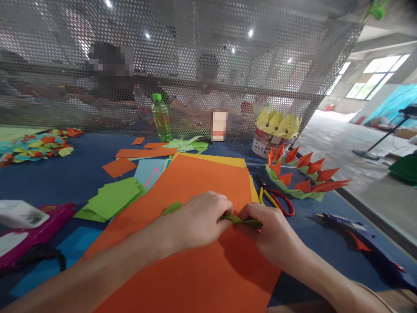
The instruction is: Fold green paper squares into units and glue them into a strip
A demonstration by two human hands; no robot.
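Between my two hands runs a narrow folded strip of green paper [232, 218]. My left hand [206, 216] grips it from the left with bent fingers, and a green end of paper sticks out behind that wrist. From the right, my right hand [267, 226] pinches the strip, thumb and fingers together. Both hands are low over a large orange paper sheet [208, 178] on the table. Yellow paper [224, 159] shows under its far edge. The paper inside my fingers is hidden.
Scissors [282, 203] and a glue gun [361, 243] lie to the right, near a red-and-green paper ring [302, 184] and a yellow paper crown [276, 126]. Green squares [114, 198] and a magenta tool [48, 221] are left. A bottle [161, 119] stands by the mesh screen [182, 52].
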